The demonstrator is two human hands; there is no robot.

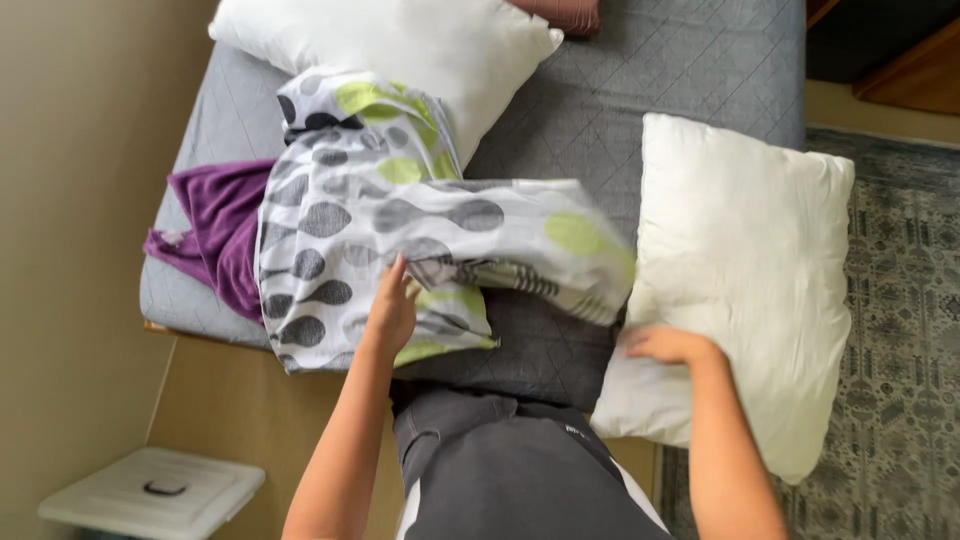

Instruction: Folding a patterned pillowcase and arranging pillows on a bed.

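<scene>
Here, a soft, light white cotton pillowcase printed with grey and green drops (400,225) is pinched under the left hand (392,305) fingers; just beyond the right hand (668,343) fingers, laid flat and open, a plump white pillow (740,260) is pressed on the grey quilted bed (600,110). The limp fabric is judged best gripped at its hem.

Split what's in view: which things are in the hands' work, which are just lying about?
In hand:
patterned pillowcase, under left hand
white pillow, under right hand

Lying about:
second white pillow
purple cloth
grey mattress
white lidded bin
patterned rug
</scene>
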